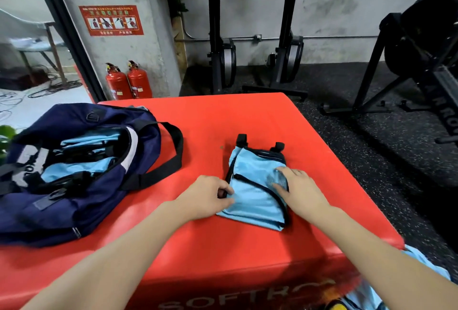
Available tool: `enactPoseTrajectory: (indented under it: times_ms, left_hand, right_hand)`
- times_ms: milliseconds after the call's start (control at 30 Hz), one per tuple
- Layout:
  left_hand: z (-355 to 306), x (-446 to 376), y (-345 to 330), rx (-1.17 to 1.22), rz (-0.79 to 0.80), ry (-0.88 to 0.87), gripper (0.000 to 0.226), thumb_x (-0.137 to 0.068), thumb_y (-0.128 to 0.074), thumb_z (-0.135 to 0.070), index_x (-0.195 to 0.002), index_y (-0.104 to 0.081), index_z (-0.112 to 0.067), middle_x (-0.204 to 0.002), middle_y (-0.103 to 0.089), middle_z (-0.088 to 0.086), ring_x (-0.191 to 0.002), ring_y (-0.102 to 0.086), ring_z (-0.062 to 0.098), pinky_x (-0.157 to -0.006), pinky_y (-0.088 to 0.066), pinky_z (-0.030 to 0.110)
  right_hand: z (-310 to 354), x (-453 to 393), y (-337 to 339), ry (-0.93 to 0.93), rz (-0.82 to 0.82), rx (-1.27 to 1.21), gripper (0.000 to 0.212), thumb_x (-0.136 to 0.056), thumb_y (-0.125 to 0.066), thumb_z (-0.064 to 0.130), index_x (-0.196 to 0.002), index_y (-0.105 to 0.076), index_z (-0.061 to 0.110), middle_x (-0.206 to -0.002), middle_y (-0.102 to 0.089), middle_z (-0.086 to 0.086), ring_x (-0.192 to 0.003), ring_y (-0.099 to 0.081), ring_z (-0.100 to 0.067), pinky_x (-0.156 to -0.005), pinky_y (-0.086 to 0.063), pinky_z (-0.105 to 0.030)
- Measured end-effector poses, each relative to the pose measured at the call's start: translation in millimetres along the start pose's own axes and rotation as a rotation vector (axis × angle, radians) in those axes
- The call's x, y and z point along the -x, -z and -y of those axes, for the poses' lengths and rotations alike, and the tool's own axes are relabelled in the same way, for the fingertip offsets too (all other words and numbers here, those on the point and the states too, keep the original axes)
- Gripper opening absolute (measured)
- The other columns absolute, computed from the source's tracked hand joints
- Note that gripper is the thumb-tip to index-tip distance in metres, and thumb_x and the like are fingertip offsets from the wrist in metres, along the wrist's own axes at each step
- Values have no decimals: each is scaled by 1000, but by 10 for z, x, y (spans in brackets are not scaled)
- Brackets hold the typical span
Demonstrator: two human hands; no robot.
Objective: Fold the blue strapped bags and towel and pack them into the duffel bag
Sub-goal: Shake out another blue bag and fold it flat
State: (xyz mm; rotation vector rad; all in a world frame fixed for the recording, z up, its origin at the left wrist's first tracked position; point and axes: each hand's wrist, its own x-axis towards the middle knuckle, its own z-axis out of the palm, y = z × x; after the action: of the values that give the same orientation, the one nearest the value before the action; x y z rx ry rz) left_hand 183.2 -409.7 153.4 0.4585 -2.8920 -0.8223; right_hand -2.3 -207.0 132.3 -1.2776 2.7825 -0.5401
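Note:
A light blue bag with black straps (252,193) lies folded on the red padded box (247,116). My left hand (208,195) pinches its left edge at a black strap. My right hand (300,188) lies flat on its right side, over a mesh pocket. The navy duffel bag (81,175) stands open at the left, with more light blue strapped bags (81,168) inside. Another piece of light blue fabric (418,265) hangs past the box's lower right corner, partly hidden by my right arm.
Two red fire extinguishers (128,81) stand on the floor behind the box. Black exercise machines (257,37) line the back wall, and a black rack (409,61) stands at the right. A black speckled floor surrounds the box on the right.

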Motion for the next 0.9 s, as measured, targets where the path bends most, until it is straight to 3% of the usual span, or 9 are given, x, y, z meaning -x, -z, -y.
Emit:
enactPoseTrajectory:
  times_ms: [133,200,333,467,533,633,700,767,900]
  left_hand:
    - [-133,239,-22,80,113,22,33,-80,-79,-44,-110,-75,-32,-76,-62,-15,-64,-54,-6,-62,-40,10]
    - [-141,305,-17,102,137,10,34,-80,-81,-43,-112,-73,-33,-77,-62,-13,-63,-54,-3,-62,-39,11]
    - [-135,341,-14,40,74,-45,37,-79,-82,-43,-113,-72,-33,-83,-56,-13,-69,-52,-2,-68,-39,11]
    - [-173,310,-72,28,26,-125,38,-78,-81,-44,-114,-72,-35,-100,-52,-10,-92,-52,-1,-89,-40,18]
    - [-207,320,-109,24,63,-140,54,-71,-77,-63,-118,-70,-38,-111,-47,-14,-110,-45,1,-101,-35,20]
    - [-247,330,-165,-172,101,-192,76,-61,-60,-83,-123,-65,-40,-123,-41,-18,-121,-30,2,-102,-25,29]
    - [-260,321,-187,-201,37,-240,62,-68,-60,-76,-117,-68,-38,-127,-43,-17,-124,-28,3,-101,-24,32]
    - [-260,281,-187,-146,-77,-267,33,-77,-65,-54,-102,-72,-34,-124,-50,-14,-125,-35,6,-99,-30,36]
    - [-264,225,-141,31,-160,-201,16,-80,-70,-25,-97,-72,-24,-113,-66,-10,-109,-57,8,-96,-41,29]
  right_hand:
    - [51,86,-17,123,-43,-115,41,-96,-63,35,-132,-58,18,-132,-58,-2,-130,-46,-25,-110,-38,-41]
    - [102,187,32,259,-58,-169,37,-93,-62,45,-122,-64,21,-123,-62,4,-123,-50,-17,-107,-41,-38]
    - [230,424,112,505,140,-130,45,-85,-60,67,-107,-69,30,-111,-64,15,-111,-55,-5,-100,-43,-27]
    - [274,561,53,566,122,-4,36,-88,-56,59,-105,-72,32,-114,-64,16,-109,-58,-7,-97,-47,-30]
    - [311,575,16,576,79,1,30,-89,-54,50,-99,-74,30,-107,-66,16,-103,-60,-8,-92,-50,-33]
    - [361,549,-13,470,122,-159,23,-89,-57,42,-97,-72,26,-104,-68,15,-102,-60,-6,-94,-48,-36]
    - [359,529,-6,410,115,-290,17,-88,-62,41,-93,-70,27,-98,-67,17,-98,-59,-3,-92,-49,-37]
    - [348,524,39,391,50,-298,16,-88,-61,47,-90,-67,32,-96,-65,21,-99,-56,-2,-92,-48,-40]
    - [278,554,156,333,86,-115,45,-78,-57,69,-112,-56,38,-125,-49,24,-121,-41,-3,-103,-37,-31]
